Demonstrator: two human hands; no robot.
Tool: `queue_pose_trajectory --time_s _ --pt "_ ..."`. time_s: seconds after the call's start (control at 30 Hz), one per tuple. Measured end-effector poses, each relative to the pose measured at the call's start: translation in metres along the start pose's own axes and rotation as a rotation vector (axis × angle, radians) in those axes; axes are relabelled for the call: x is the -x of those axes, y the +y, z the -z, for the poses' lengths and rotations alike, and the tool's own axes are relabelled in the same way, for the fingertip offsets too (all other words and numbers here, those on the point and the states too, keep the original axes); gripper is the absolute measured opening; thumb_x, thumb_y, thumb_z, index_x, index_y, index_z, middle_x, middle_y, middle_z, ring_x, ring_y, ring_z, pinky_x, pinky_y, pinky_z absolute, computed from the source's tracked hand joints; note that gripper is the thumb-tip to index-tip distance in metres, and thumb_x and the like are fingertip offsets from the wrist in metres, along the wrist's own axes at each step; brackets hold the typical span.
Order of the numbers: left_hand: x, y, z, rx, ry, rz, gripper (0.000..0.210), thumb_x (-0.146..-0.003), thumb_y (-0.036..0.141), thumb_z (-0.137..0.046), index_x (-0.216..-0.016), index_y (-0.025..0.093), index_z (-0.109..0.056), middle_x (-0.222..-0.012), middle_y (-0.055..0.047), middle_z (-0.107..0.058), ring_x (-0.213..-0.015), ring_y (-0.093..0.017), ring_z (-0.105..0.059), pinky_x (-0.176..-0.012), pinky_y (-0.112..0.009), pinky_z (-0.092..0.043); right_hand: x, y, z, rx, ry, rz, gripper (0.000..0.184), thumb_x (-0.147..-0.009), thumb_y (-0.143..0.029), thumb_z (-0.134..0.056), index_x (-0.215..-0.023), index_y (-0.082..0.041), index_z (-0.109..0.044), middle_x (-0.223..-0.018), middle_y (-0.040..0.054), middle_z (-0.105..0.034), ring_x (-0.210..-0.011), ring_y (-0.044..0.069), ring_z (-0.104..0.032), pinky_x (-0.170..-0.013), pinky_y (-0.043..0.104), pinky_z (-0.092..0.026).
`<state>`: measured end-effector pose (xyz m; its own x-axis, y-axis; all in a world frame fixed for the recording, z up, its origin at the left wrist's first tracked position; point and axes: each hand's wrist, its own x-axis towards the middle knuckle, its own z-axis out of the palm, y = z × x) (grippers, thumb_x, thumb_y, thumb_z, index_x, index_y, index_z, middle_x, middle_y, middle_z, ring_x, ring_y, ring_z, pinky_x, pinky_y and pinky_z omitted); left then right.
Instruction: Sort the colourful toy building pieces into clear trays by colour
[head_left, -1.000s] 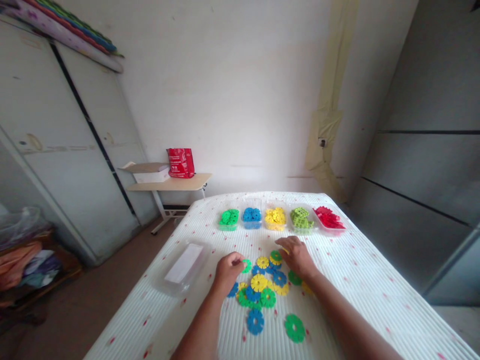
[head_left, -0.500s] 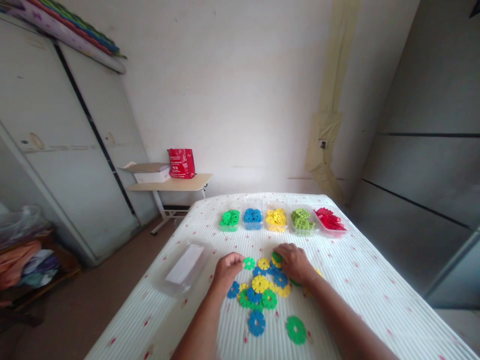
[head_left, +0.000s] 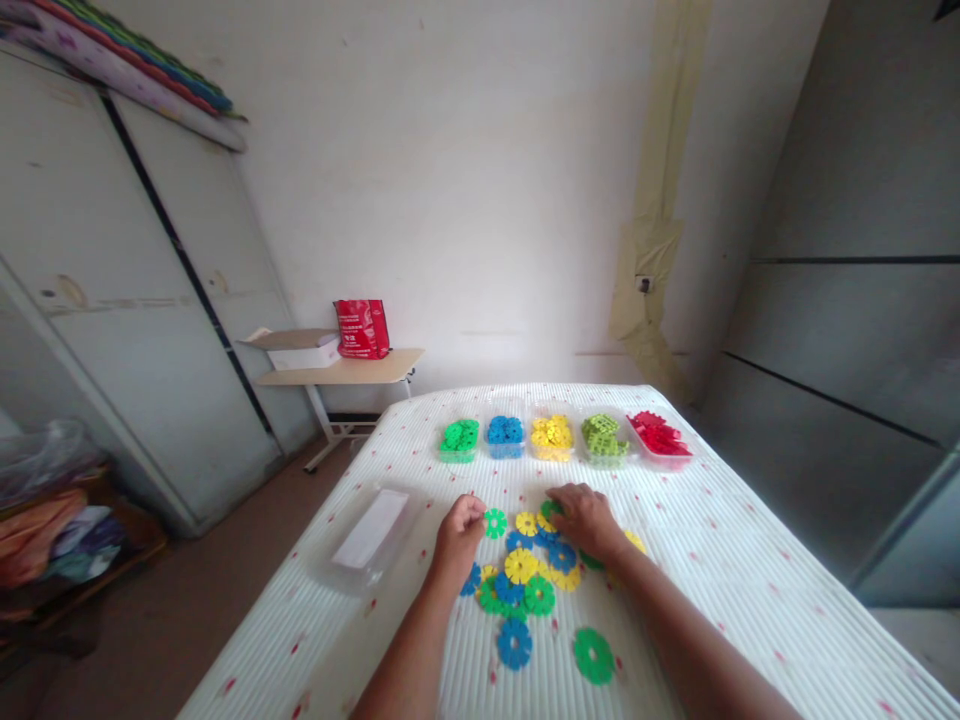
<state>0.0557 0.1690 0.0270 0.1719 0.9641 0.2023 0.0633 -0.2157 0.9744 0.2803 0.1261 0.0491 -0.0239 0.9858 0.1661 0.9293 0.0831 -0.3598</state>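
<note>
My left hand pinches the edge of a green snowflake disc, thumb and finger closed on it. Over the far right of the loose pile, my right hand has its fingers curled on another green snowflake disc, partly hidden beneath them. Between and below the hands lie overlapping yellow discs, blue discs and green discs. A blue disc and a green disc lie separately towards the near side. More discs are partly covered by my right wrist.
Across the far side stand clear tubs of green, blue, yellow, light green and red pieces. A clear plastic lid or tray with a white label lies left. Behind, a small table bears a red bag.
My left hand has tilted more upright, its green disc shifting slightly left. The right hand stays at nearly the same spot over its disc. The camera view has moved a little.
</note>
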Motion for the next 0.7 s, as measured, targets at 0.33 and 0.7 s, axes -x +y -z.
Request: queue_pose_trajectory --time_s 0.33,0.7 --pt "0.000 -0.009 0.001 -0.086 -0.040 0.042 0.030 -0.062 0.016 -0.053 -0.088 0.012 -0.067 -0.064 0.001 -0.059 -0.059 -0.012 -0.053 -0.057 -0.022 -0.039 0.003 0.000 0.004 -0.067 0.092 -0.012 0.031 -0.069 -0.024 -0.056 -0.098 -0.020 -0.065 -0.096 0.0062 -0.063 -0.091 0.019 -0.054 -0.079 0.027 -0.038" --pt "0.004 0.004 -0.003 -0.017 -0.046 0.044 0.016 -0.060 0.018 -0.055 -0.072 0.014 -0.063 -0.061 0.001 -0.060 -0.056 -0.011 -0.053 -0.055 -0.021 -0.041 0.021 -0.015 0.012 -0.628 0.140 -0.009 0.009 -0.071 -0.026 -0.053 -0.070 -0.018 -0.058 -0.060 -0.0026 -0.054 -0.056 0.011 -0.048 -0.054 0.022 -0.036"
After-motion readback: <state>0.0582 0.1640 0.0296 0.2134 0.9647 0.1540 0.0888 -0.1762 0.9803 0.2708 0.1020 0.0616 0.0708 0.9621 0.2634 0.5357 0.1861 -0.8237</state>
